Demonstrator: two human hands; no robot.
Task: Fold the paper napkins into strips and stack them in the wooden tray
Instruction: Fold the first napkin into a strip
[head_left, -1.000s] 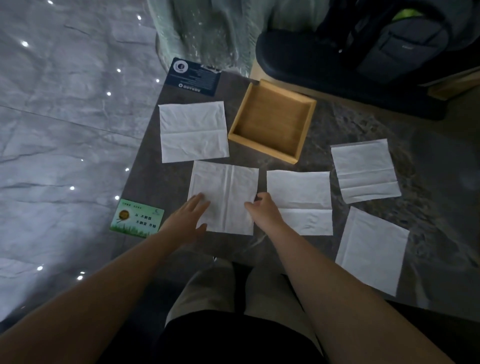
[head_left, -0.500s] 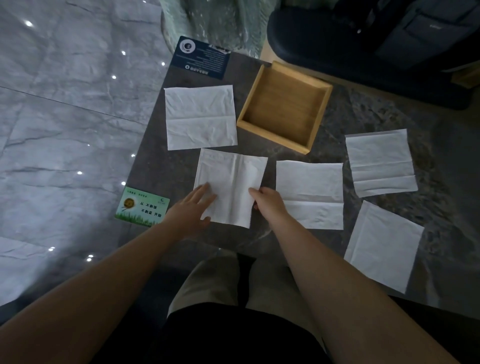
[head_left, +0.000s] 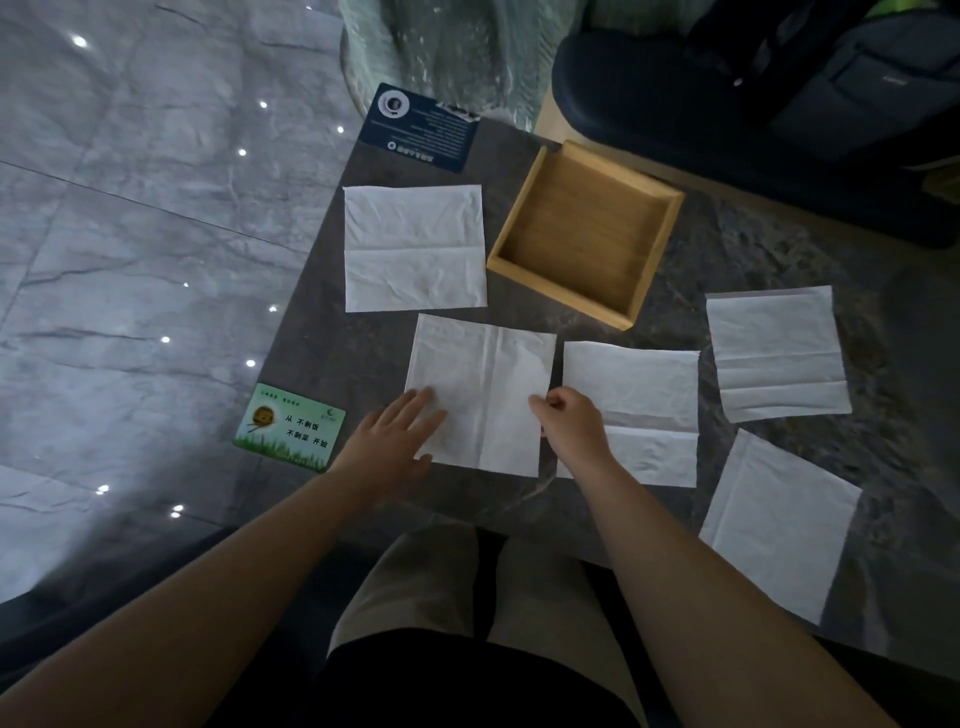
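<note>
Several white paper napkins lie flat on a dark stone table (head_left: 727, 260). The napkin nearest me (head_left: 483, 384) has a vertical crease. My left hand (head_left: 389, 441) rests flat on its lower left corner with straight fingers. My right hand (head_left: 571, 421) pinches the napkin's right edge between thumb and fingers. An empty square wooden tray (head_left: 561, 280) stands beyond it, toward the far side. Other napkins lie at far left (head_left: 413, 247), beside my right hand (head_left: 644, 395), at right (head_left: 776, 351) and near right (head_left: 779, 525).
A green card (head_left: 291, 426) lies at the table's left edge, a dark blue card (head_left: 421, 127) at the far corner. A dark seat with a bag (head_left: 779, 93) stands behind the table. The marble floor (head_left: 130, 260) drops away on the left. My knees are below the near edge.
My right hand has slid up the right edge of the near napkin and closed on it. My left hand stays flat on the lower left corner. The camera view has shifted slightly.
</note>
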